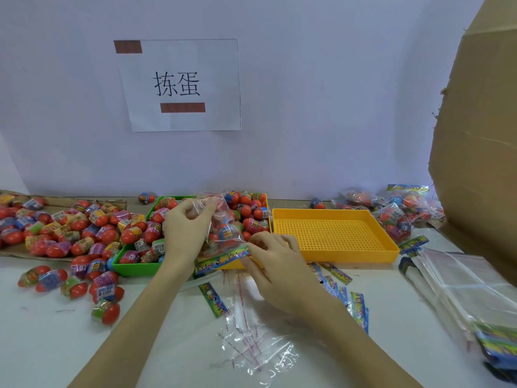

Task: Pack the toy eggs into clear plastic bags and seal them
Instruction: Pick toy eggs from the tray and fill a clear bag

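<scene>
Head view: left hand (186, 231) grips filled clear bag (223, 233) at its 11 o'clock; right hand (275, 264) pinches printed header card (222, 260) at 5 o'clock

Your white table (42, 345) carries a green tray (134, 266), a yellow perforated tray (335, 233) and loose toy eggs (106, 313). You also have peeled clear strips (251, 351), printed header cards (213, 299) and stacked empty bags (461, 278) lying on it.

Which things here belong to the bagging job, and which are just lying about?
In the job:
filled bag held by left hand and right hand
loose eggs
green tray
empty bags

Lying about:
wall sign
cardboard box
empty yellow tray
</scene>
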A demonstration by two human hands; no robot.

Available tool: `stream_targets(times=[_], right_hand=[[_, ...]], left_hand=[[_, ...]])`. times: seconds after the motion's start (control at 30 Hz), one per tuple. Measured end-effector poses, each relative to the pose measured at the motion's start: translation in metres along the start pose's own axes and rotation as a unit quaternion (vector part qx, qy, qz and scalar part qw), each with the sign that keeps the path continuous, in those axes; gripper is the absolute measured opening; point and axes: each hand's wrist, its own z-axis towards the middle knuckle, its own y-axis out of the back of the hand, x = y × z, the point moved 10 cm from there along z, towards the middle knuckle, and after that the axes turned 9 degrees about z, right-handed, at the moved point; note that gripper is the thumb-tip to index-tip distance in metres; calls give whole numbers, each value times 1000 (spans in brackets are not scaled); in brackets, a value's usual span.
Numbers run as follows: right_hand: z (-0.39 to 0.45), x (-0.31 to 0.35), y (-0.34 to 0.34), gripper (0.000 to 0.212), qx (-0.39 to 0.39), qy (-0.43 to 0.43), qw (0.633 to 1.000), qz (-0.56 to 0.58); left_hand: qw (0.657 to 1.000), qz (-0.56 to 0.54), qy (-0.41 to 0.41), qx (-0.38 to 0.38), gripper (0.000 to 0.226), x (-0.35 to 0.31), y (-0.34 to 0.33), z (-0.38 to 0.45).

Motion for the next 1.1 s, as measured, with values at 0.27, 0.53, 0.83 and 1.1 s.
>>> stream_targets(times=[0.27,0.53,0.83,1.1], right_hand=[[2,-2,5,32,-25,-20,999,18],[-8,-45,66,19,-230,-94,916,315],[-20,-47,105,25,-279,-64,828,483],[-30,-5,117,31,-296,79,935,178]], left_hand=[[999,7,-37,39,38,-16,-11,-7],[986,-25,-75,145,37,-38,-39,-30],[964,46,-199,170,42,-57,-70,-70],[953,73,-252,154,55,-64,-69,-76]])
